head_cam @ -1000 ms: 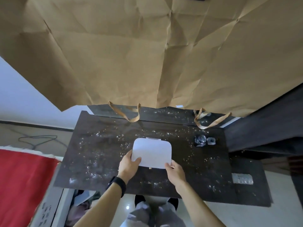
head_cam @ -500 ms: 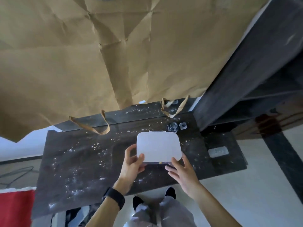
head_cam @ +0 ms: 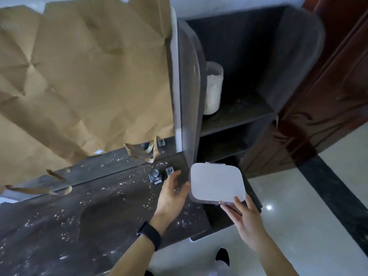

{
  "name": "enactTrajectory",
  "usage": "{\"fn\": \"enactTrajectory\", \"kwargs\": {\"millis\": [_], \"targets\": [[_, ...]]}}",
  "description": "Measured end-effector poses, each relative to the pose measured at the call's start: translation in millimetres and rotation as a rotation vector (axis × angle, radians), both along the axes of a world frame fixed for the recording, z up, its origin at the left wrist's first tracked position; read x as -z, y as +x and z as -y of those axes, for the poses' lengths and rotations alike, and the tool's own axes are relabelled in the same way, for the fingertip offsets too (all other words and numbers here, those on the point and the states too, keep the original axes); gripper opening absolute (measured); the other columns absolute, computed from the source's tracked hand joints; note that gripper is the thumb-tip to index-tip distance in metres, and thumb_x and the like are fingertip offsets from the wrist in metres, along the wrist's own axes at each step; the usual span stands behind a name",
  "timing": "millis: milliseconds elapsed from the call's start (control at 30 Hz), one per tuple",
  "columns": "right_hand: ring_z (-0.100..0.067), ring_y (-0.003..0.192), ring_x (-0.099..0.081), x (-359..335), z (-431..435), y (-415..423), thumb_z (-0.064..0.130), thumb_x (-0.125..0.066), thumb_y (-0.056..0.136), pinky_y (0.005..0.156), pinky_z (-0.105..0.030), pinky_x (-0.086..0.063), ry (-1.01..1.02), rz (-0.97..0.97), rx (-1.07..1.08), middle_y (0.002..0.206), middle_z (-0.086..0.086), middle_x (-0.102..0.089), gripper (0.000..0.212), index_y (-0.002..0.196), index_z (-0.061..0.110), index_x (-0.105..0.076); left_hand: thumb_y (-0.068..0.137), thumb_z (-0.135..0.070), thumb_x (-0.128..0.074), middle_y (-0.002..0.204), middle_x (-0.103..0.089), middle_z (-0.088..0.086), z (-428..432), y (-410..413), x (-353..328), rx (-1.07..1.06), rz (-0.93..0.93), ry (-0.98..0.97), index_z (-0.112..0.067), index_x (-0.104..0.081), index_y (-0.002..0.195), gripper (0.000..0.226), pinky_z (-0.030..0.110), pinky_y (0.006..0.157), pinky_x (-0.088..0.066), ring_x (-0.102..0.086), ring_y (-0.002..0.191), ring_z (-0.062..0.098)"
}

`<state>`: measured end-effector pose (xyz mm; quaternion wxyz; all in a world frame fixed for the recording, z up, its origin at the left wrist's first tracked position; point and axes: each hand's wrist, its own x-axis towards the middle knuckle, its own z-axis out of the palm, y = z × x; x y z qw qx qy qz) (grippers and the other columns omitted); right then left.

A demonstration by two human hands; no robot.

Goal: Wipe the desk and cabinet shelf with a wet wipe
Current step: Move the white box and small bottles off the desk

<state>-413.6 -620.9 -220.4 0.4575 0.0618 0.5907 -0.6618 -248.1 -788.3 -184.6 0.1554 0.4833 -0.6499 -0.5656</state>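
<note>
wiping not begun: crumbs (head_cam: 123, 184) cover the desk (head_cam: 95, 222), right hand (head_cam: 247, 220) grips the white box (head_cam: 217, 184), left hand (head_cam: 171, 194) relaxed beside it.

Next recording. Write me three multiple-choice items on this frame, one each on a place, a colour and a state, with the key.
1. Where does the white jar stand?
A) on the floor
B) on a cabinet shelf
C) on a chair

2. What colour is the wristband on the left wrist?
A) red
B) white
C) black

3. What is the right hand doing?
A) holding the white box
B) wiping with a cloth
C) hanging empty

Key:
1 B: the jar stands at the left end of the shelf, inside the cabinet.
2 C: the band is plainly black.
3 A: its grip is on the box's near edge, thumb on top and fingers underneath.
</note>
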Motion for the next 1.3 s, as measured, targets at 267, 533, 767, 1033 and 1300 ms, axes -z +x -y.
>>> {"fn": "enactTrajectory", "kwargs": {"millis": [267,533,767,1033,1300], "targets": [[-0.028,0.111,-0.067,-1.9,37.5,-106.0,0.008,-0.058,0.097,0.084,-0.029,-0.059,-0.062,-0.046,-0.064,0.123,-0.01,-0.066,0.037,0.13,0.026,-0.055,0.097,-0.037,-0.057,0.138,-0.05,-0.017,6.5,-104.5,-59.4,-0.307,-0.039,-0.397,-0.038,-0.032,0.15,0.059,0.012,0.091,-0.043,-0.053,0.117,-0.003],[-0.023,0.106,-0.064,18.4,118.9,-135.8,0.007,-0.058,0.097,0.098,-0.043,-0.053,-0.031,-0.097,-0.197,0.128,-0.007,-0.058,0.048,0.142,0.019,-0.045,0.1,-0.026,-0.055,0.092,-0.064,-0.023,0.2,-125.9,-70.8,-0.518,0.03,-0.461,-0.021,-0.06,0.132,0.033,-0.002,0.074,-0.042,-0.059,0.082,-0.021],[-0.021,0.079,-0.071,41.4,153.7,-161.5,0.047,-0.058,0.093,0.083,-0.045,-0.059,0.304,-0.367,-0.504,0.106,-0.005,-0.071,0.066,0.151,0.035,-0.027,0.097,-0.024,-0.06,0.093,-0.062,-0.021,-3.9,-129.9,-68.9,-0.507,0.076,-0.416,-0.026,-0.053,0.14,0.044,-0.005,0.069,-0.039,-0.055,0.077,-0.027],[-0.021,0.078,-0.068,58.9,156.5,-157.1,0.055,-0.057,0.088,0.082,-0.043,-0.057,0.205,-0.364,-0.476,0.098,-0.007,-0.069,0.074,0.15,0.025,-0.03,0.099,-0.025,-0.054,0.094,-0.059,-0.026,-8.4,-130.4,-66.5,-0.47,0.083,-0.438,-0.034,-0.042,0.147,0.051,-0.003,0.065,-0.039,-0.054,0.075,-0.025],[-0.023,0.102,-0.069,87.5,46.5,-125.9,0.049,-0.05,0.097,0.095,-0.04,-0.051,0.486,-0.543,-0.593,0.12,-0.002,-0.07,0.057,0.144,0.021,-0.037,0.096,-0.027,-0.054,0.163,-0.017,0.006,-60.7,-113.6,30.7,-0.068,0.482,-0.231,-0.017,-0.015,0.156,0.072,0.033,0.121,-0.019,-0.017,0.15,0.022]]}}
